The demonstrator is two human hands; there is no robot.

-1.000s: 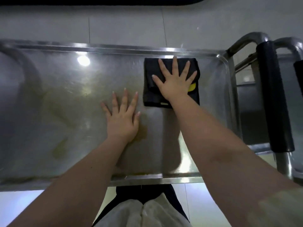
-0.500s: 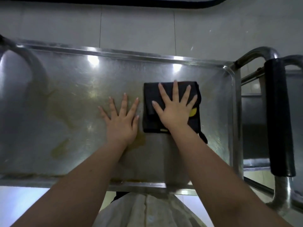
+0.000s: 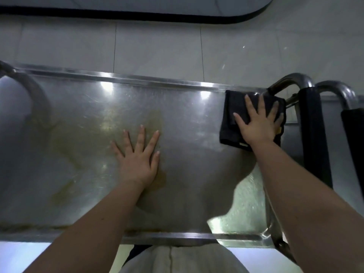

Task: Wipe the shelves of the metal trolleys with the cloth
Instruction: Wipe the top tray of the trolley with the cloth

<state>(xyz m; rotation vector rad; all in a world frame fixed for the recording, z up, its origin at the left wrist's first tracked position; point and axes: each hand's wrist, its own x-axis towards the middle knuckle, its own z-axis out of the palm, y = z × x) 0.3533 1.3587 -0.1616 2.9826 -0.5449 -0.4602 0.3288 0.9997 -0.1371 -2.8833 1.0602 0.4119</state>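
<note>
The left hand [image 3: 137, 160] lay flat mid-shelf [image 3: 78, 138] on the metal trolley, fingers spread, holding nothing. Farther right, the right hand [image 3: 258, 125], fingers straight and splayed, pressed the folded black cloth [image 3: 230, 117] into the shelf's far right corner, beside a black-sleeved handle [image 3: 313, 144].

This looks like a back-of-house service area, perhaps a canteen or commercial kitchen, rather than a home. A scratched stainless-steel trolley shelf [image 3: 197, 134] with a raised rim fills the view, with yellowish stains [image 3: 65, 150] across it. A second trolley [image 3: 338, 89] with black padded handles [image 3: 313, 138] stands at its right edge, over pale floor tiles [image 3: 157, 46].
</note>
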